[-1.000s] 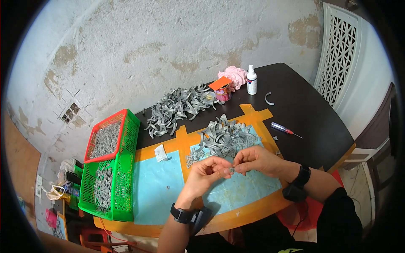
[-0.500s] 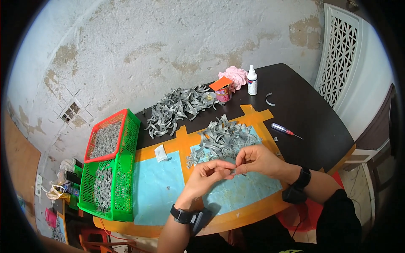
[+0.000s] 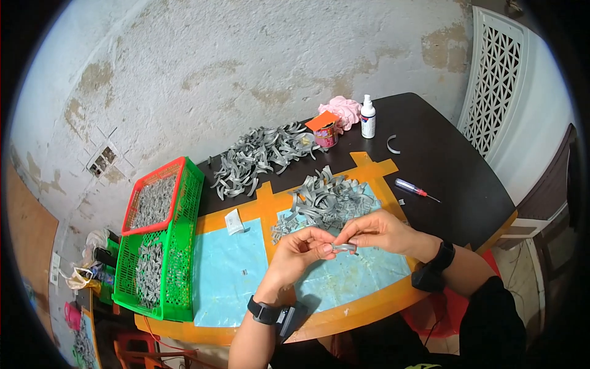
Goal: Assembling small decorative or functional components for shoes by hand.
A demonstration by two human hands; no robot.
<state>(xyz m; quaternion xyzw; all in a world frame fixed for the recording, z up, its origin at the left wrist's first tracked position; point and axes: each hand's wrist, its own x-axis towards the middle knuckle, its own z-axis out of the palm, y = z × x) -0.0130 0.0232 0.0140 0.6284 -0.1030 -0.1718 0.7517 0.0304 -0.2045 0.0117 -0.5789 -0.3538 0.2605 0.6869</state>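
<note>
Between my two hands, over the blue sheet, is a short curved grey strip (image 3: 345, 247). My left hand (image 3: 302, 252) is closed, thumb and forefinger pinching the strip's left end. The fingers of my right hand (image 3: 380, 235) are pinched together against it from above and the right; its fingertips meet those of the left hand. Just beyond the hands is a pile of curved grey strips (image 3: 322, 197) mixed with small flat grey pieces (image 3: 286, 227).
A larger heap of grey strips (image 3: 258, 157) lies at the back. On the left, a red basket (image 3: 179, 190) sits on a green basket (image 3: 184, 270), both holding grey pieces. A tin (image 3: 326, 136), pink cloth (image 3: 342, 114), white bottle (image 3: 367, 120) and screwdriver (image 3: 415, 189) stand or lie farther right.
My right fingers have shifted slightly left, and the curved grey strip now shows clearly below them. My left hand has barely moved. The piles and baskets look the same.
</note>
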